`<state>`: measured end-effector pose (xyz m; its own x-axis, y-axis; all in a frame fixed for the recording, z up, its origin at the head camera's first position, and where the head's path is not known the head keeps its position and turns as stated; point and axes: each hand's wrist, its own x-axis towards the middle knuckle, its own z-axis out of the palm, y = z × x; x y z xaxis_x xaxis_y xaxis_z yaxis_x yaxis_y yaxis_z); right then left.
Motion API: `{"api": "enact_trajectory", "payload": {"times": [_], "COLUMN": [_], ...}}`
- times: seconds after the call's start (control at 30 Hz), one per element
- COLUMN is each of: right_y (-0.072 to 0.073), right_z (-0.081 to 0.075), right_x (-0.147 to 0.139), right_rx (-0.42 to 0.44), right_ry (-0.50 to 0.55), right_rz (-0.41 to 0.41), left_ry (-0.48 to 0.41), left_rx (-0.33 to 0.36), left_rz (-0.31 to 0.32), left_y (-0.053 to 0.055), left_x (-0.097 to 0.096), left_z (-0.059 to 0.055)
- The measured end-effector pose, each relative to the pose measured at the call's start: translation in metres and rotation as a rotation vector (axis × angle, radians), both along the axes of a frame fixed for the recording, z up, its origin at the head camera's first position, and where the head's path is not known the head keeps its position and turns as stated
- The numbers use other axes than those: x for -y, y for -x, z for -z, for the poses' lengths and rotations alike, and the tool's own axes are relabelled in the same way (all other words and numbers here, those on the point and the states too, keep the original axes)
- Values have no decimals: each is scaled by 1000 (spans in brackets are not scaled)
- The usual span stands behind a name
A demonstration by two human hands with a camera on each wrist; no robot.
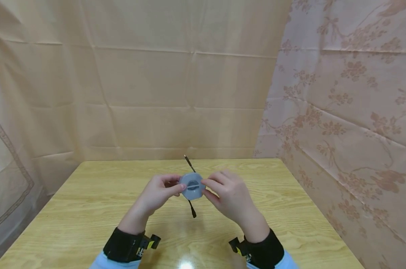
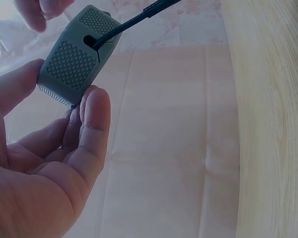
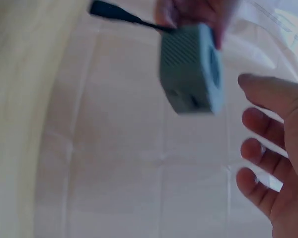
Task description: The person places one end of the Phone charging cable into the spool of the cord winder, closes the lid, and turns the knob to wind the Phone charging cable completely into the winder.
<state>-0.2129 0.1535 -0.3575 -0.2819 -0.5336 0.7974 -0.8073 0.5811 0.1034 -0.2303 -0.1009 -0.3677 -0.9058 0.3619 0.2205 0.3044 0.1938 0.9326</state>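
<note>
A blue-grey, many-sided cable winder (image 1: 192, 192) with a round knob-like recess and crossbar on its face is held above the table. My left hand (image 1: 157, 192) pinches its left edge between thumb and fingers. A black cable comes out on two opposite sides, with one plug end (image 1: 188, 160) pointing away and the other end (image 1: 193, 212) pointing toward me. In the left wrist view, the cable (image 2: 134, 22) leaves a slot in the textured side. My right hand (image 1: 233, 194) is beside the winder's right edge, its fingers (image 3: 258, 121) spread and apart from the winder (image 3: 181, 74) in the right wrist view.
A light wood-grain table (image 1: 88, 220) lies below the hands. Behind it hangs a beige cloth (image 1: 139, 93), and a pink flowered cloth (image 1: 341, 112) hangs on the right. Black wrist bands (image 1: 123, 244) with small cameras sit over blue sleeves.
</note>
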Motion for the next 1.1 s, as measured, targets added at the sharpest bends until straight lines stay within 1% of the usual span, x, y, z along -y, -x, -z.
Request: {"api": "enact_trajectory", "payload": {"times": [0.2,0.3,0.4,0.57,0.73,0.83,0.97,1.03,1.1], "right_y": [4,5,4,5,5,4,4,5,5], "right_z": [17,22,23,24,25,24,26,27,28], "right_x": [17,21,22,23,23,23,24,24,25], "right_rx": [-21,-26,-23,-32,-27,-17,-29,-35,-23], "right_ry": [5,16,18,29,60,71,79,94,121], "right_rz": [77,112,130,133,130,120,110,104,98], "left_ry": [-2,11,26,45,49,42,28,14,3], "left_rx": [-8,-6,3,3,-18,-26,-40,-44,-52], "left_rz": [19,29,34,48,55,65,76,75,67], "left_y": [-1,-2,-2,-2,-3,-3,-4,-4,-5], "left_x": [-3,-5,-5,-5,-5,-5,-6,-6,-8], "left_z": [0,0,1,2,2,1,1,1,1]}}
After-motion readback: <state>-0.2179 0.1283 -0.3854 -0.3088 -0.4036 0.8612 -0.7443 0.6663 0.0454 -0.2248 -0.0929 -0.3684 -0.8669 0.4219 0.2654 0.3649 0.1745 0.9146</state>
